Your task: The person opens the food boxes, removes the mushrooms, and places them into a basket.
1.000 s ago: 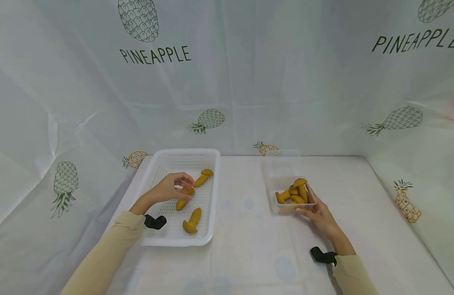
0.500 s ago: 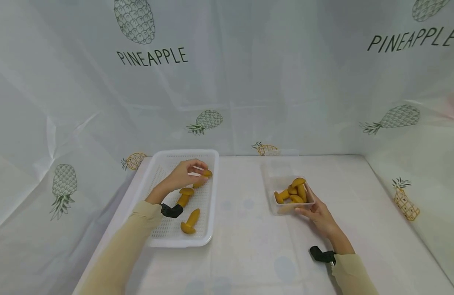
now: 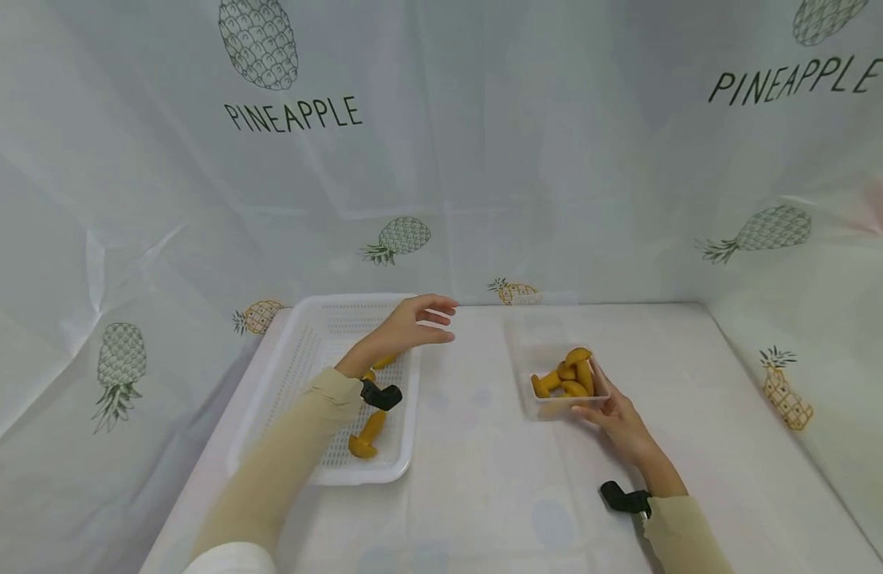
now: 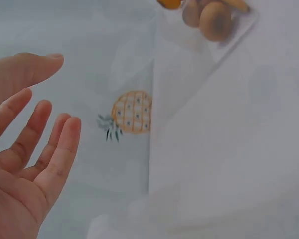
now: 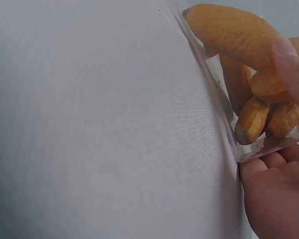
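My left hand (image 3: pixel 413 323) hovers above the right rim of the white perforated basket (image 3: pixel 407 446), with its fingers apart and nothing between them. Inside that basket a brown mushroom (image 3: pixel 367 434) lies in plain sight, while others are partly hidden behind my left wrist. To the right, my right hand (image 3: pixel 621 422) grips a clear plastic box (image 3: pixel 552 410) at its right side and front corner. Several mushrooms (image 3: pixel 574 373) are piled in the box. The right wrist view shows the thumb on the near wall and the fingers (image 5: pixel 274 159) along the box's other side.
The box's clear lid (image 3: pixel 545 323) stands folded back behind it. A pale tablecloth (image 3: pixel 484 494) covers the table. Upright white sheeting with pineapple prints (image 3: pixel 404 236) closes in the back and both sides.
My left hand has moved right and away from me, from over the mushrooms to the basket's right rim. My right hand still holds the box in place.
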Available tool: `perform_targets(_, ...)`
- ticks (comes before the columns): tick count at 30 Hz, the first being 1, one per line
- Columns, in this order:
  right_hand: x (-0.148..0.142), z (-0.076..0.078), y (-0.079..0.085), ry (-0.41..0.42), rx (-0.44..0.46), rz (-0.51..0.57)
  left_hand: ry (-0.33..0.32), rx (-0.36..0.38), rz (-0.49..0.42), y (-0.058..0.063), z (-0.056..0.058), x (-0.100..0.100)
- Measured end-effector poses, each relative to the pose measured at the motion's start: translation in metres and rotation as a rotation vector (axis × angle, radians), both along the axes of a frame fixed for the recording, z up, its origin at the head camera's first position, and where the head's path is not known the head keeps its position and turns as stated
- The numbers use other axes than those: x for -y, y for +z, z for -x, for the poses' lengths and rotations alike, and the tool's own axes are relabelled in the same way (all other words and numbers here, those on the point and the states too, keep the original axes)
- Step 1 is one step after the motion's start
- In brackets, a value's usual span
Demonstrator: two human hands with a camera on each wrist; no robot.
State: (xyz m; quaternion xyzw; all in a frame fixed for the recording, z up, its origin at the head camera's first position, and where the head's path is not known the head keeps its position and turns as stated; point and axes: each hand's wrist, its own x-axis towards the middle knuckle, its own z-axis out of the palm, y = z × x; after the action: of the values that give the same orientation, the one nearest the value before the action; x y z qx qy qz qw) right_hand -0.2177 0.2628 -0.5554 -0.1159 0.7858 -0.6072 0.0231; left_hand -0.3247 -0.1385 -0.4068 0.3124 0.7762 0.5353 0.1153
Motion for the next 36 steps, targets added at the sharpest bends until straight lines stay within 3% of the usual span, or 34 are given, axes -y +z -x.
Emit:
perform_targets(8,0.001,-0.001,-0.001,0.015,-0.007,0.024,-0.075,-0.002,0.031,-0.003,0.003,-0.058)
perform_targets(15,-0.001,-0.003,-0.003,-0.003,0.032,0.008,-0.126,0.034,0.048,-0.016,0.001,-0.097)
perform_targets(30,-0.004,0.001,0.002,0.004,0.066,0.053,-0.198,0.029,0.052,-0.022,-0.003,-0.148)
perform_targets(36,-0.003,0.001,0.002,0.007,0.057,0.077,-0.194,-0.005,0.090,-0.026,-0.004,-0.167)
